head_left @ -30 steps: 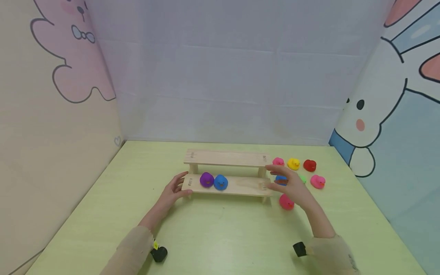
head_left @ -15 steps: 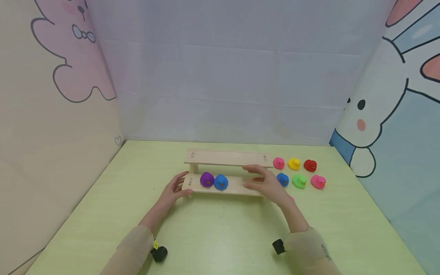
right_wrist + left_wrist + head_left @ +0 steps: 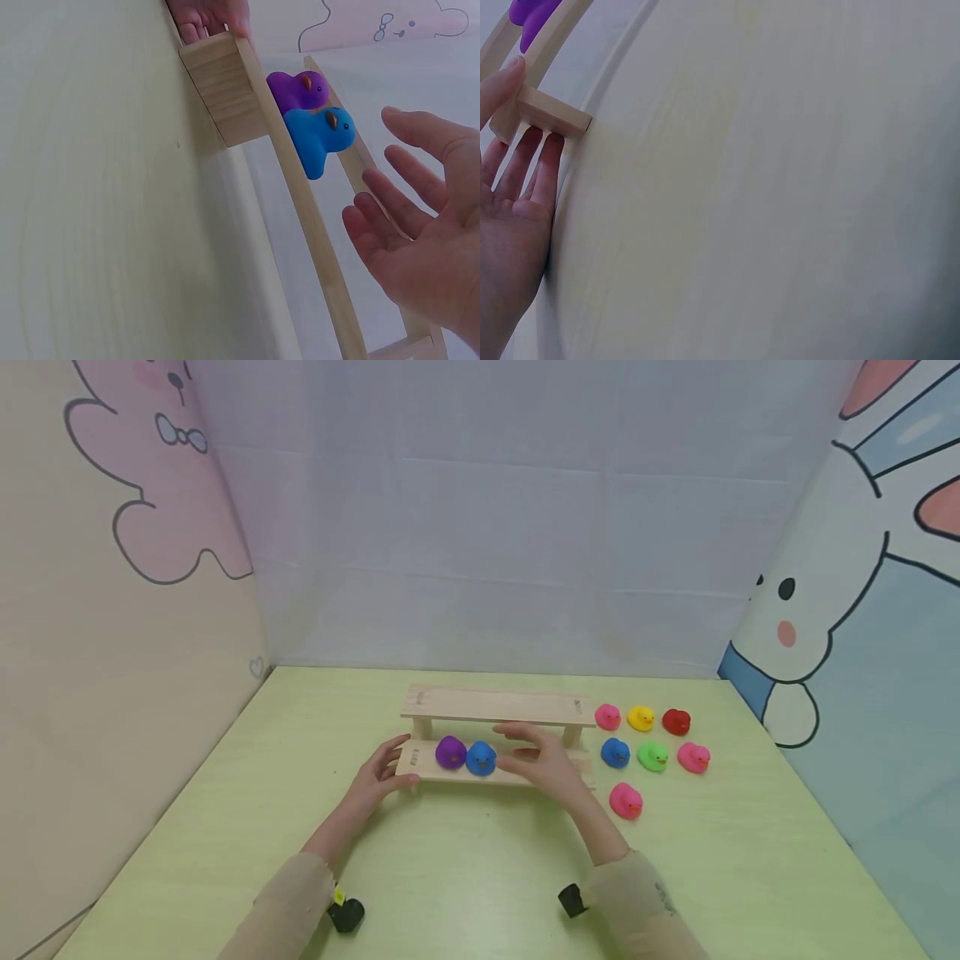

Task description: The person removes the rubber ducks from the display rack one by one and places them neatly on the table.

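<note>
A two-step wooden shelf (image 3: 495,703) stands in the middle of the table. On its lower step sit a purple rubber duck (image 3: 451,752) and a blue rubber duck (image 3: 481,758), side by side; the right wrist view shows both upright. My left hand (image 3: 372,777) holds the left end of the lower step, and in the left wrist view its thumb is on the plank while the fingers touch the leg (image 3: 553,112). Over the lower step, just right of the blue duck, my right hand (image 3: 546,766) holds nothing; its fingers are spread in the right wrist view (image 3: 427,217).
Several ducks lie right of the shelf: pink (image 3: 607,717), yellow (image 3: 641,718) and red (image 3: 677,722) at the back, blue (image 3: 615,752), green (image 3: 653,756) and pink (image 3: 693,757) before them. Another pink duck (image 3: 626,801) is nearest the front. A pale curtain (image 3: 487,527) hangs behind the table.
My right hand has moved left along the lower step, from its right end to beside the blue duck, uncovering the ducks at the right. The left hand has stayed in place.
</note>
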Motion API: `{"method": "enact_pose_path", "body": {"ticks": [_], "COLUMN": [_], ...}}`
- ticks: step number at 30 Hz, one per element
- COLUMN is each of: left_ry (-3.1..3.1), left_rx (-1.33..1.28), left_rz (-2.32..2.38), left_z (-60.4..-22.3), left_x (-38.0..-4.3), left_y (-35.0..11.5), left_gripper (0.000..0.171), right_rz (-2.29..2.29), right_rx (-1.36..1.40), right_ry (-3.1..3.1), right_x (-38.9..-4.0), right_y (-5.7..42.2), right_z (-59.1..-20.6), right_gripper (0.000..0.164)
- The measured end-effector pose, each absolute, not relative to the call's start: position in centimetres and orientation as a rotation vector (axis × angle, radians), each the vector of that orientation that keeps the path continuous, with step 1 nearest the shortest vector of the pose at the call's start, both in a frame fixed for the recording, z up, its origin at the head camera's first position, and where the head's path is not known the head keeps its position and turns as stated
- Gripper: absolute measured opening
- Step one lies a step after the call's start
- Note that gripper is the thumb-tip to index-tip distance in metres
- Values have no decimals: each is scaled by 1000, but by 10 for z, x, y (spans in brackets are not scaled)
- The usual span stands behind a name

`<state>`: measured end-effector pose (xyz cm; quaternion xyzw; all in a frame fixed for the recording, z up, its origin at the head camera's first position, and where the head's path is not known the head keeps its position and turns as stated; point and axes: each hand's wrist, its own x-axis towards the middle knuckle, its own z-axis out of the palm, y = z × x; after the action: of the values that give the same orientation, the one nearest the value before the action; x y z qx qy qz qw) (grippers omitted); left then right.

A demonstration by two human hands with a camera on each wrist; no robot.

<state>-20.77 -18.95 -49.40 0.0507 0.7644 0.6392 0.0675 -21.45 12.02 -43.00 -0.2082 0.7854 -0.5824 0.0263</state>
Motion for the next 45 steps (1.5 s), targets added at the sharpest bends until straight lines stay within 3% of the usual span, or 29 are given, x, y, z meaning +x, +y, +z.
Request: {"method": "enact_pose_path", "body": {"ticks": [17, 45], "left_ry": [2309, 2302], "left_rx": [154, 164], "left_rz": [1922, 1934], "left_z": [-497, -496], "left_x": [-209, -209], "left_y": [-191, -191], "left_gripper": [75, 75], "right_rz": [-1835, -1635], "right_rx": [-774, -727], "right_ry": [2352, 2481], "right_x": [-215, -213], "right_y": [100, 101], "right_z": [-451, -451], "right_gripper": [41, 43]}}
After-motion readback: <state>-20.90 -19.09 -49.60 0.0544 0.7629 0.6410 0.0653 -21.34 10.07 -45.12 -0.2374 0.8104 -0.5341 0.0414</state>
